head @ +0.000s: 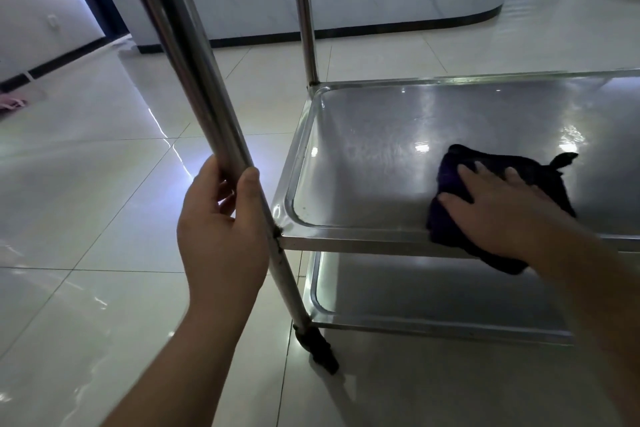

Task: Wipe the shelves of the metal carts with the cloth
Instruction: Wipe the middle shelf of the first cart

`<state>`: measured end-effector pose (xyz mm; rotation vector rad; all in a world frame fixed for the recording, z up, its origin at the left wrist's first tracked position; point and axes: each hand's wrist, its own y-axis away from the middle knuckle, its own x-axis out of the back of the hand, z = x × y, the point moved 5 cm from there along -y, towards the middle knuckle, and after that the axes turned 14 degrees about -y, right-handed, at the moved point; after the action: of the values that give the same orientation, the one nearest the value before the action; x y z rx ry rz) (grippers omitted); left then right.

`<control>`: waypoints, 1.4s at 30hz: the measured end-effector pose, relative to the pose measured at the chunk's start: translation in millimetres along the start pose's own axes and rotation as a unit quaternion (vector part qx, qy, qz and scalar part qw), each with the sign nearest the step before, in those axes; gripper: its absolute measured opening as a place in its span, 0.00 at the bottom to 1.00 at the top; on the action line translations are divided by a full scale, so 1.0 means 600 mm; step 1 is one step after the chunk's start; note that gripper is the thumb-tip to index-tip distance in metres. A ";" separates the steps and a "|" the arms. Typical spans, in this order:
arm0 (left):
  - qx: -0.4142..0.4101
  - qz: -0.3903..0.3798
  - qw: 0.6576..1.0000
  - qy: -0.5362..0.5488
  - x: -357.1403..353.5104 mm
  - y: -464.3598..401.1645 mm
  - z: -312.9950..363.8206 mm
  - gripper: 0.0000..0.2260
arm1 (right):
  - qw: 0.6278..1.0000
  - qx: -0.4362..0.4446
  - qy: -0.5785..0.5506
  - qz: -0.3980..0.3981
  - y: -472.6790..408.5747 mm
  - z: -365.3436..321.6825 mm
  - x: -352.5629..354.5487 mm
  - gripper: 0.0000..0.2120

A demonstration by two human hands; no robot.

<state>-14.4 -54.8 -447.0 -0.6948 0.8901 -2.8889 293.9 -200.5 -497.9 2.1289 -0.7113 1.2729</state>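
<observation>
While left hand (221,232) grips cart post (194,80), flat right hand (502,211) presses cloth (450,163) into shelf tray (363,135).

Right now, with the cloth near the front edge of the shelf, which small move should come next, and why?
Probably slide the right hand and dark cloth leftward toward the near-left corner of the middle shelf; that stretch lies uncovered, and the left hand grips the post, steadying the cart.
</observation>
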 end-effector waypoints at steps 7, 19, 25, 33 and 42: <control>-0.006 0.009 1.000 -0.022 -0.002 -0.003 -0.008 0.05 | 0.971 0.234 -0.017 -0.053 0.039 -0.289 -0.119 0.31; 0.003 0.018 0.998 -0.059 -0.001 0.001 -0.005 0.08 | 0.999 0.013 -0.005 0.047 -0.128 0.161 0.094 0.29; 0.024 0.013 0.998 -0.064 -0.002 0.008 0.007 0.07 | 0.994 -0.111 0.012 0.020 -0.169 0.254 0.134 0.36; 0.031 0.014 0.998 -0.054 0.000 0.008 0.014 0.05 | 0.997 0.071 0.000 -0.043 -0.129 -0.157 -0.017 0.33; 0.009 0.018 0.997 -0.073 -0.001 0.007 0.011 0.04 | 0.960 0.263 -0.030 -0.092 -0.085 -0.317 -0.093 0.28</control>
<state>-11.2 -61.8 -444.6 -0.8655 0.8476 -2.7699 190.7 -24.5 -481.7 2.5888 -0.1923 1.4111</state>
